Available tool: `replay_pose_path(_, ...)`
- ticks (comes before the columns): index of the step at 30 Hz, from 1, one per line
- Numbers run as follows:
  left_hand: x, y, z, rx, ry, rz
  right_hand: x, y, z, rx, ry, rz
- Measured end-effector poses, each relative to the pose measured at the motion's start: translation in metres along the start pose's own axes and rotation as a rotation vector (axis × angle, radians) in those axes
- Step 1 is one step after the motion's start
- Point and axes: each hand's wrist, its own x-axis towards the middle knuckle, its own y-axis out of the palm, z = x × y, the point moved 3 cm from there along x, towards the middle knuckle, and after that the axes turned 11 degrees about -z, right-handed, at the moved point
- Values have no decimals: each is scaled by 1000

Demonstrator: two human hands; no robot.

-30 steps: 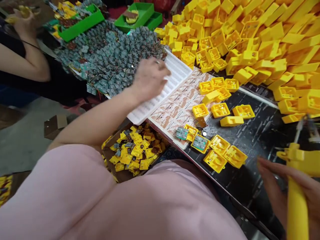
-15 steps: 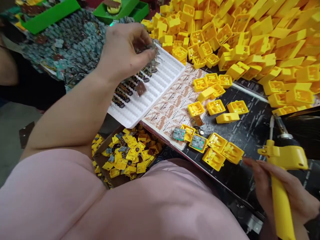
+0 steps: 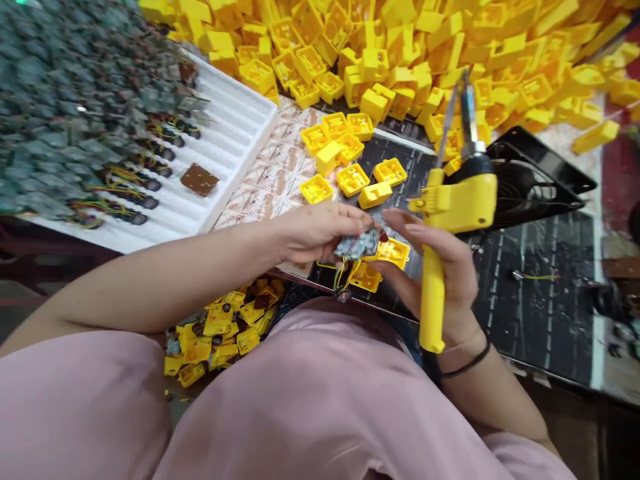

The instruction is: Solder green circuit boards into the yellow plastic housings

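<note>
Left hand (image 3: 320, 230): grip pinching a grey-green circuit board (image 3: 357, 245) between thumb and fingers, near the bench's front edge. Yellow wires (image 3: 341, 272) hang off the board down to a small dark round part (image 3: 343, 295). Right hand (image 3: 420, 257): grip closed around the handle of a yellow soldering gun (image 3: 460, 203), tip up and pointing away from the body; thumb and forefinger spread either side of the board's right end, can't tell if they touch it. Open yellow housings (image 3: 393, 253) sit on the bench (image 3: 540, 307) just below and right of the board, partly covered by the hands. More loose yellow cases (image 3: 353, 180) beyond the hands, big heap of yellow cases (image 3: 400, 47) along the far side. White ribbed tray (image 3: 235, 143) to the left, with a brown board (image 3: 199, 179) lying on it; mass of grey modules (image 3: 60, 113) covers its left part, dark round parts on wires along that edge. Small wired part (image 3: 517, 275) lies on the black surface at right. Yellow scrap pieces (image 3: 220, 327) below the bench edge, lower left.
</note>
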Motion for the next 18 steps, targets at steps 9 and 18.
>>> replay_pose_path(9,-8,28,3,-379,-366,159,-2,-6,6,-31,-114,-80)
replay_pose_path(18,-11,8,7,-471,-75,-3,-4,-12,14,-189,-128,-138)
